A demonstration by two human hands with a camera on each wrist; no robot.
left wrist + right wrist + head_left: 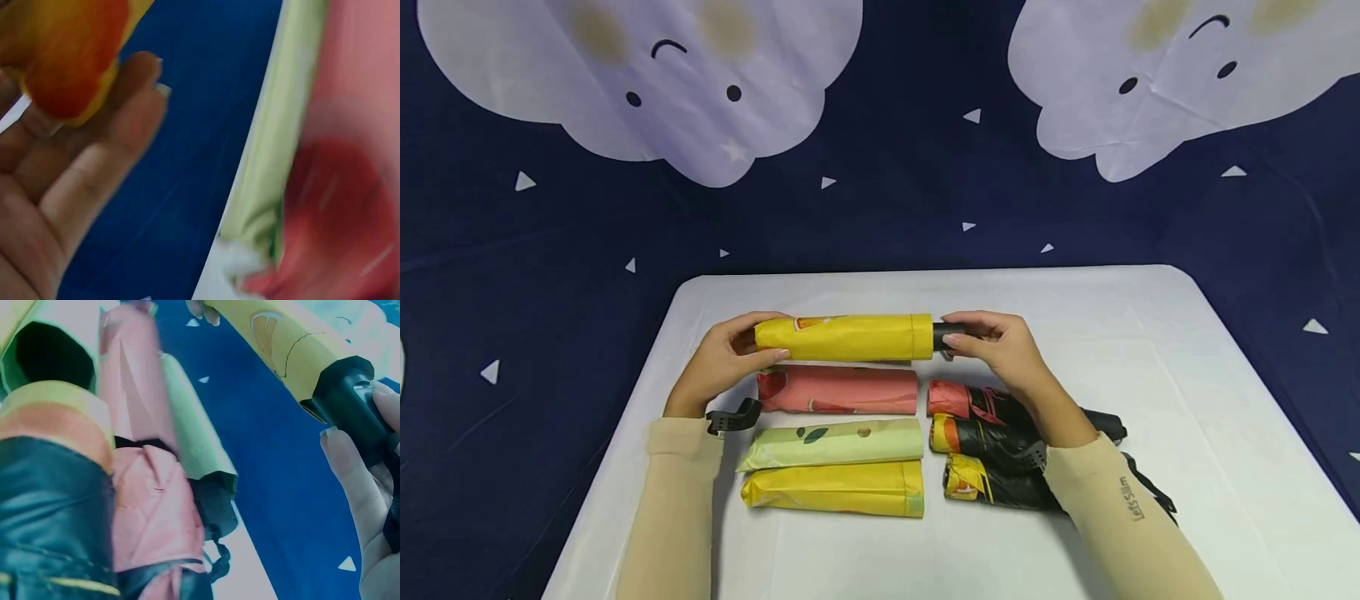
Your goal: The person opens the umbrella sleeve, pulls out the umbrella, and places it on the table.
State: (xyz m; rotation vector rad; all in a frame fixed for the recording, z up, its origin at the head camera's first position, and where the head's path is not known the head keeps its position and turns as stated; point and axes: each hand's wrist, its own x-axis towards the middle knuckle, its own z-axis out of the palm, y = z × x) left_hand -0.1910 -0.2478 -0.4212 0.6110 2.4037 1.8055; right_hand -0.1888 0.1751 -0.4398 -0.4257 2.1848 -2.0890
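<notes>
A folded umbrella in a yellow cover (850, 337) is held level above the table's far part, its black handle (950, 336) sticking out at the right end. My left hand (722, 358) grips the cover's left end between thumb and fingers. At the other end my right hand (1003, 346) pinches the black handle, thumb and fingertips on it, as the right wrist view also shows. Below the held umbrella lies a pink cover (842, 390). In the right wrist view a light green cover (197, 425) with a black handle (215, 509) lies beyond the pink one, mostly hidden in the head view.
Nearer lie a light green cover (842, 445) and a yellow cover (838, 488), side by side. To their right, partly under my right forearm, are folded umbrellas: one pink and black (951, 399), two yellow and black (967, 478). The white table (1150, 350) meets a dark blue cloth (895, 242).
</notes>
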